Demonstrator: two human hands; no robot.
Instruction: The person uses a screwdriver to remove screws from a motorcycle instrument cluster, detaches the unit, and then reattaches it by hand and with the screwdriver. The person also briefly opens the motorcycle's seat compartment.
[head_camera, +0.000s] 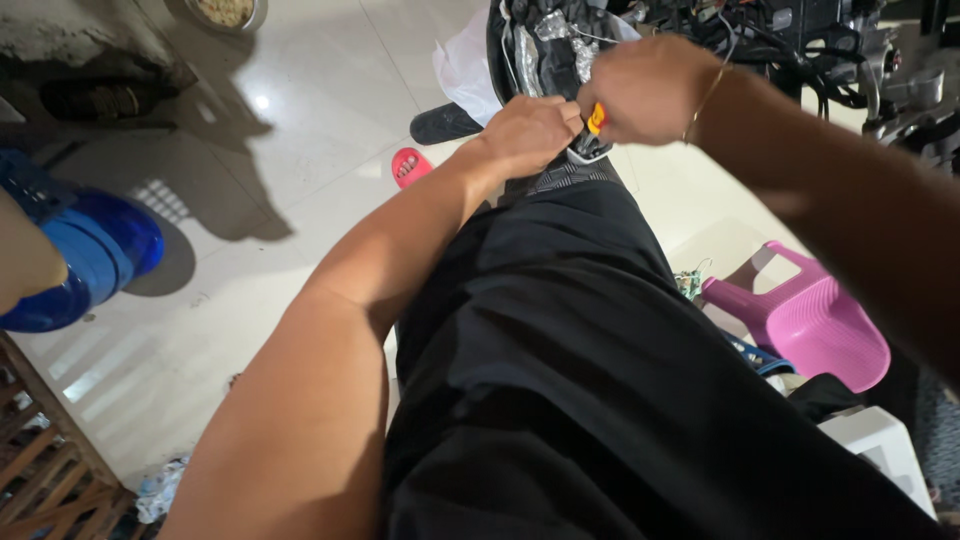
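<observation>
Pale tiled floor (300, 130) lies open across the left of the frame; a pink plastic stool (815, 320) crowds the right edge, a blue container (90, 250) the left, contents unseen. At top centre, the left hand (530, 130) and right hand (650, 88) close together around a small orange-handled tool (596, 118) against a dark machine (560, 50).

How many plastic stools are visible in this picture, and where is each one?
2. A blue stool stands on the floor at the left edge. A pink stool stands at the right, beside the person's black-clothed leg. Others may be hidden behind the leg or arms.
</observation>
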